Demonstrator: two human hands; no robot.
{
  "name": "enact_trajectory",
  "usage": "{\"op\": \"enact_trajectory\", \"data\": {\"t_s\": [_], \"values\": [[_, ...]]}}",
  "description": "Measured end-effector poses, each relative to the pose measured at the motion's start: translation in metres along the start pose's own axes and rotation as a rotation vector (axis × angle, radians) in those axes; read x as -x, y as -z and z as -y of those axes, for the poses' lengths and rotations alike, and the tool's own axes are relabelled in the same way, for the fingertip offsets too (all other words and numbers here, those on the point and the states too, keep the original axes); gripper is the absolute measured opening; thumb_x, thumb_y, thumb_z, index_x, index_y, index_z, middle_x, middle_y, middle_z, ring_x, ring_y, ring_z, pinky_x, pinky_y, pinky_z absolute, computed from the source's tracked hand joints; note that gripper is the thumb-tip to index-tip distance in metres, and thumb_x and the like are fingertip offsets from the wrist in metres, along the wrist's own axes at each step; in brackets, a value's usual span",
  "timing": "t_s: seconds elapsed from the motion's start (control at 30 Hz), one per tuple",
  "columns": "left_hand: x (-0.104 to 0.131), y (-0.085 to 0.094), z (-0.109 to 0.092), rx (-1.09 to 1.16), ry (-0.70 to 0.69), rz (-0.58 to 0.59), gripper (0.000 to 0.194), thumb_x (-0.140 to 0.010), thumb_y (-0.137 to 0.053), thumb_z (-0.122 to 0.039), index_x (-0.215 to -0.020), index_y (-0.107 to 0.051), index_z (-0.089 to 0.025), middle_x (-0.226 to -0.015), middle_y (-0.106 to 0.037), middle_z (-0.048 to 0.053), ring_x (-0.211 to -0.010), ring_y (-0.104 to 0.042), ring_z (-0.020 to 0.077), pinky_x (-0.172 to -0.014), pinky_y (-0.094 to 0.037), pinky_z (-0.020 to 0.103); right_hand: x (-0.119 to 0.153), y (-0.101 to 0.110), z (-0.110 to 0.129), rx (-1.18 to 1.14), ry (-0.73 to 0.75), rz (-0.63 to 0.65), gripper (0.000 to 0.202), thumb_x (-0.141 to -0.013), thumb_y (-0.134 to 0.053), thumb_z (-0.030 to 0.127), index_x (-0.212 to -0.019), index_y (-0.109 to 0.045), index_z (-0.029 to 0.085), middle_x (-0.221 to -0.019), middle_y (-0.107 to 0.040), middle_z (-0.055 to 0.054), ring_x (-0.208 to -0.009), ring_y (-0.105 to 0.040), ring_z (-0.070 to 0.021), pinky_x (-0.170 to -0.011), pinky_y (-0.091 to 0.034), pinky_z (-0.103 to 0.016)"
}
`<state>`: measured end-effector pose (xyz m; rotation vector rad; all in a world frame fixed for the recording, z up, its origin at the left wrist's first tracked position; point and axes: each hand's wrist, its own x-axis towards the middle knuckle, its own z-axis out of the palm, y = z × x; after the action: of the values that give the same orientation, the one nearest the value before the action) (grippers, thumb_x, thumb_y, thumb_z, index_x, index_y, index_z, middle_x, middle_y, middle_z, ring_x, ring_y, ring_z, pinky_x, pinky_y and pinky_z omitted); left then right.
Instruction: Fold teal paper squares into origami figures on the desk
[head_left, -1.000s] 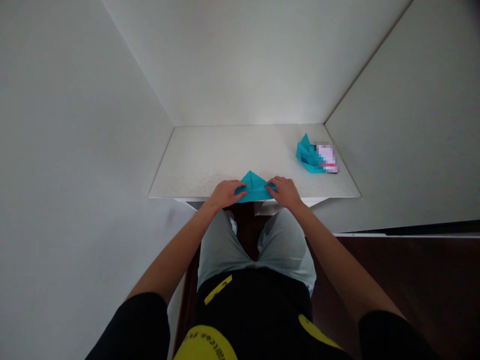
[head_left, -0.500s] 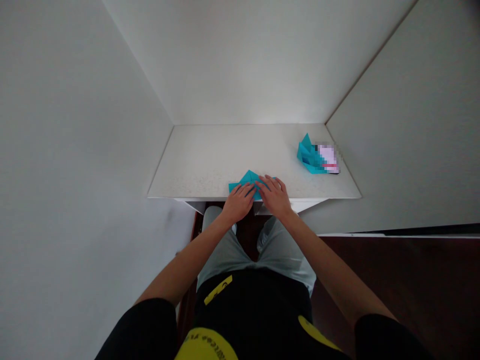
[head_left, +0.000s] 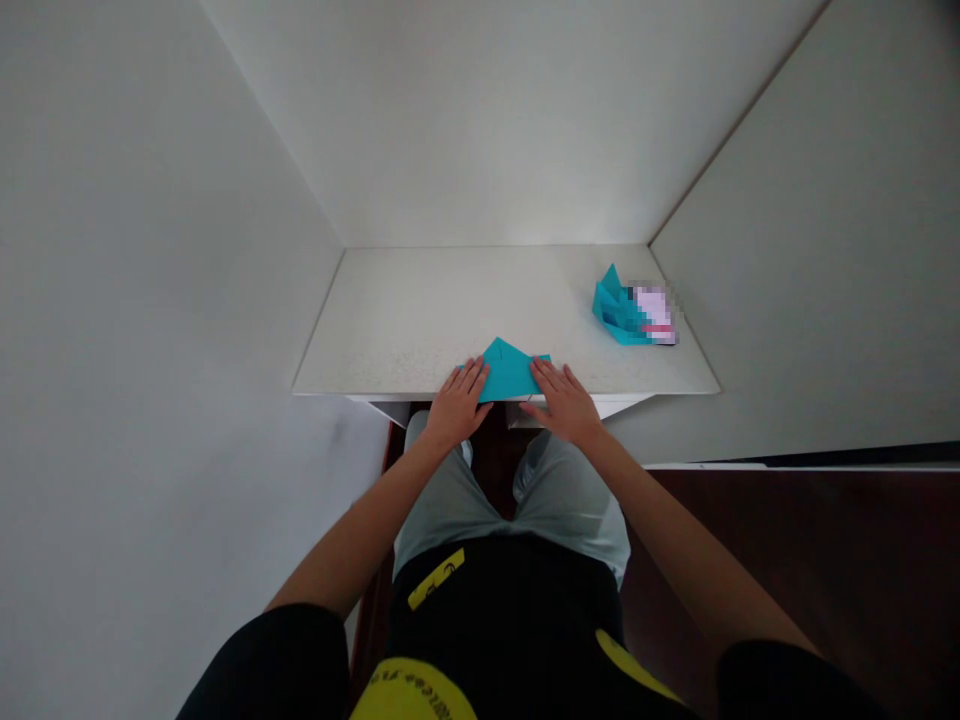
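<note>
A folded sheet of blue paper point(head_left: 509, 373) lies at the front edge of a white desk top point(head_left: 450, 295), with a peak pointing away from me. My left hand point(head_left: 457, 402) rests with its fingers flat on the paper's left end, thumb spread apart. On the right end lie the outstretched fingers of my right hand point(head_left: 564, 402), its thumb also apart near the desk edge. The middle of the paper shows between both hands. Neither hand grips anything.
Toward the right end of the desk stands another folded blue paper shape point(head_left: 619, 312), beside a blurred pinkish object point(head_left: 657, 310). White walls and panels enclose the desk's back, left and right sides.
Both hands have moved apart, from the middle of the blue paper out to its two ends. More of its flat surface now shows between them.
</note>
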<state>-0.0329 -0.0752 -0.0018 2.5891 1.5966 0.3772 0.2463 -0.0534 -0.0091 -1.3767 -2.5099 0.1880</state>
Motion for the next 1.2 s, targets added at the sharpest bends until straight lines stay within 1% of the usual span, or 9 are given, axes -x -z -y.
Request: {"op": "enact_trajectory", "data": {"t_s": [0.1, 0.2, 0.37, 0.47, 0.53, 0.67, 0.77, 0.97, 1.2], "values": [[0.004, 0.002, 0.008, 0.013, 0.007, -0.006, 0.072, -0.106, -0.053, -0.034, -0.173, -0.034, -0.012, -0.178, -0.035, 0.016, -0.167, -0.032, 0.0299, -0.138, -0.028, 0.051, 0.003, 0.006, -0.006, 0.016, -0.009, -0.014, 0.075, -0.110, -0.047, 0.053, -0.175, -0.031, 0.018, -0.175, -0.042, -0.017, -0.162, -0.041, -0.0337, -0.134, -0.026, -0.060], [0.004, 0.005, 0.013, 0.040, -0.002, -0.001, 0.070, -0.102, -0.056, -0.022, -0.170, -0.041, -0.014, -0.175, -0.042, 0.015, -0.165, -0.038, 0.0282, -0.137, -0.031, 0.051, 0.004, 0.011, -0.007, 0.016, -0.045, -0.030, 0.063, -0.109, -0.050, 0.041, -0.167, -0.045, 0.019, -0.170, -0.051, -0.016, -0.158, -0.047, -0.0321, -0.127, -0.035, -0.057], [0.006, 0.018, 0.020, 0.179, 0.021, -0.005, 0.048, -0.100, -0.060, -0.016, -0.147, -0.069, -0.025, -0.159, -0.064, 0.009, -0.150, -0.059, 0.0244, -0.130, -0.044, 0.049, 0.005, 0.023, 0.000, -0.014, -0.088, -0.050, 0.041, -0.103, -0.056, 0.028, -0.141, -0.069, 0.022, -0.152, -0.070, -0.013, -0.148, -0.055, -0.0334, -0.112, -0.045, -0.052], [0.004, 0.036, 0.022, 0.351, 0.091, -0.049, 0.028, -0.107, -0.058, -0.028, -0.124, -0.081, -0.026, -0.132, -0.079, 0.007, -0.122, -0.075, 0.0221, -0.113, -0.057, 0.039, 0.002, 0.036, -0.001, -0.111, -0.121, -0.083, 0.026, -0.106, -0.055, 0.034, -0.116, -0.077, 0.024, -0.128, -0.080, -0.012, -0.129, -0.067, -0.0326, -0.107, -0.046, -0.049], [-0.002, 0.050, 0.024, 0.457, 0.159, -0.084, 0.029, -0.108, -0.059, -0.039, -0.117, -0.082, -0.024, -0.115, -0.083, 0.006, -0.104, -0.076, 0.0215, -0.099, -0.061, 0.035, -0.005, 0.048, -0.006, -0.242, -0.165, -0.114, 0.031, -0.108, -0.054, 0.044, -0.106, -0.076, 0.023, -0.110, -0.082, -0.011, -0.107, -0.073, -0.0301, -0.097, -0.050, -0.044], [-0.027, 0.068, 0.034, 0.597, 0.281, -0.114, 0.038, -0.103, -0.063, -0.053, -0.106, -0.079, -0.019, -0.088, -0.078, 0.002, -0.080, -0.068, 0.0183, -0.076, -0.056, 0.029, -0.030, 0.066, -0.025, -0.473, -0.261, -0.174, 0.040, -0.103, -0.058, 0.060, -0.093, -0.069, 0.022, -0.085, -0.074, -0.005, -0.080, -0.067, -0.0235, -0.077, -0.051, -0.035], [-0.048, 0.065, 0.046, 0.627, 0.300, -0.072, 0.038, -0.099, -0.066, -0.055, -0.094, -0.077, -0.019, -0.074, -0.069, -0.001, -0.069, -0.061, 0.0161, -0.066, -0.050, 0.027, -0.052, 0.066, -0.042, -0.522, -0.284, -0.146, 0.040, -0.098, -0.063, 0.060, -0.087, -0.065, 0.023, -0.080, -0.071, -0.003, -0.076, -0.063, -0.0212, -0.072, -0.049, -0.033], [-0.063, 0.037, 0.063, 0.517, 0.249, 0.033, 0.021, -0.095, -0.070, -0.030, -0.110, -0.081, -0.021, -0.098, -0.081, 0.004, -0.085, -0.071, 0.0194, -0.083, -0.058, 0.032, -0.072, 0.041, -0.057, -0.428, -0.243, -0.043, 0.021, -0.092, -0.065, 0.035, -0.104, -0.076, 0.021, -0.095, -0.080, -0.006, -0.087, -0.069, -0.0238, -0.084, -0.053, -0.037], [-0.048, 0.033, 0.044, 0.131, -0.032, 0.038, 0.044, -0.098, -0.059, -0.009, -0.133, -0.077, -0.029, -0.137, -0.078, 0.006, -0.129, -0.068, 0.0244, -0.113, -0.051, 0.045, -0.064, 0.042, -0.043, -0.050, -0.114, 0.036, 0.030, -0.089, -0.060, 0.011, -0.109, -0.079, 0.023, -0.119, -0.080, -0.009, -0.112, -0.070, -0.0288, -0.100, -0.049, -0.043]]}}
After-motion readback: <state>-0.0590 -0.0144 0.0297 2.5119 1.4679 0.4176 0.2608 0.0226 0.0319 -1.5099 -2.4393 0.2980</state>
